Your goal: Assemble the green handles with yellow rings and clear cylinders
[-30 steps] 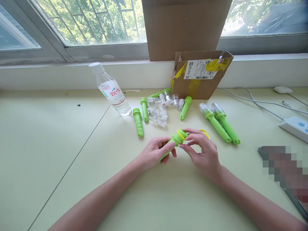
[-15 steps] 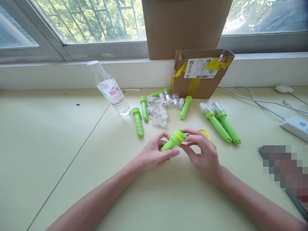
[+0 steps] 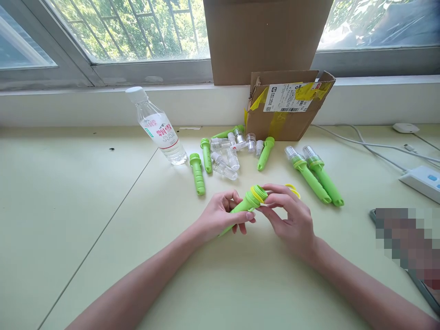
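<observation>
Over the surface (image 3: pixel 261 284), the green handle (image 3: pixel 244 206) slants away and rightward from my left hand (image 3: pixel 217 217), curled round its shaft, to my right hand (image 3: pixel 294 216), which pinches its threaded end beside the yellow ring (image 3: pixel 256 194).

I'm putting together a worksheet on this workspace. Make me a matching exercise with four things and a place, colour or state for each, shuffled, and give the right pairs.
Things
1. Green handle with a yellow ring
2. Water bottle
3. Cardboard box
4. Power strip

Descriptions
A. Topped with a white cap
B. At the right edge of the view
C. Held in the left hand
D. Patched with yellow tape

Right pairs
1-C, 2-A, 3-D, 4-B
</observation>
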{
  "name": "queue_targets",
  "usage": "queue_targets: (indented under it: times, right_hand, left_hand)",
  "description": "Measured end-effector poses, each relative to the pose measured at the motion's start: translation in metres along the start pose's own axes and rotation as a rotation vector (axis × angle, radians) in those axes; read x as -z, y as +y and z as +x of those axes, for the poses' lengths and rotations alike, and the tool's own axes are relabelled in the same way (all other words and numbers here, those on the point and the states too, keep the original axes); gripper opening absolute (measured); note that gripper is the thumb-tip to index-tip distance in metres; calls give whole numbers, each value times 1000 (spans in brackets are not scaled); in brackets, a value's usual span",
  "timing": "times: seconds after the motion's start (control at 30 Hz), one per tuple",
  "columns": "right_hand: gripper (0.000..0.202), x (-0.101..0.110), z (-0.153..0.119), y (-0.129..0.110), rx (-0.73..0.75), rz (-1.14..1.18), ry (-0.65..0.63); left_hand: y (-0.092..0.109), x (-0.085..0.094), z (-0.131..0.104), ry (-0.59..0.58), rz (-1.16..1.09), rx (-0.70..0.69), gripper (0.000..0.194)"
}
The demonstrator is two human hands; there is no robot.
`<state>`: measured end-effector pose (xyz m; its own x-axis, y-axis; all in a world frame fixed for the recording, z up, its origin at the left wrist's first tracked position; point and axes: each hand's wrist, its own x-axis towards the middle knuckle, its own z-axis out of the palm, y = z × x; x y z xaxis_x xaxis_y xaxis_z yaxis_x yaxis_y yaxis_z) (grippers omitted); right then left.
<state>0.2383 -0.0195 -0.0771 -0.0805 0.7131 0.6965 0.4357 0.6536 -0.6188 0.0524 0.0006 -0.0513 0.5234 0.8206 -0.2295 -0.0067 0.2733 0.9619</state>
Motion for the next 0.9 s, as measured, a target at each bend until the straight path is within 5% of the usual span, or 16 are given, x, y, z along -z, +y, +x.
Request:
queue_targets:
  times: [0.9]
  right_hand:
    - [21,0,1,4,-58,78,20]
  left_hand:
    - [5,-2,-4,-67,200,-44,32]
